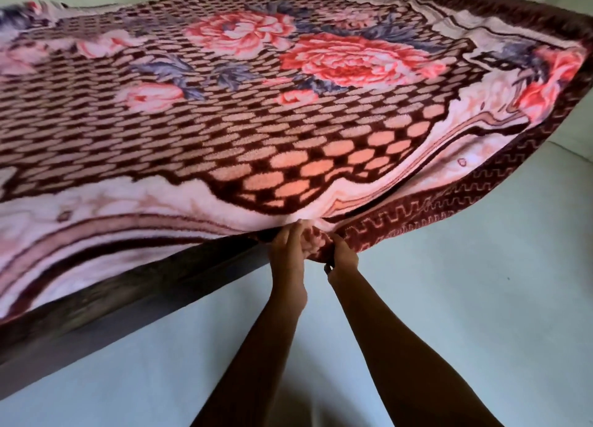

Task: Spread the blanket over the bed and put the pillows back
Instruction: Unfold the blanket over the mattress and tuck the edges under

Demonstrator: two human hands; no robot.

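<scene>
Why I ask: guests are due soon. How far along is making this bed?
Done: the blanket is unfolded and opened wide. In hand: the left hand and right hand grip its near edge close together, holding it lifted and billowing above the pale bed, not lying flat. Left: lower it, smooth it out, then put the pillows back; none are in view.

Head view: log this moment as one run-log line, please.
step: spreading | left hand: grips blanket near edge | right hand: grips same edge, alongside | blanket: raised above bed | pillows: not in view
</scene>
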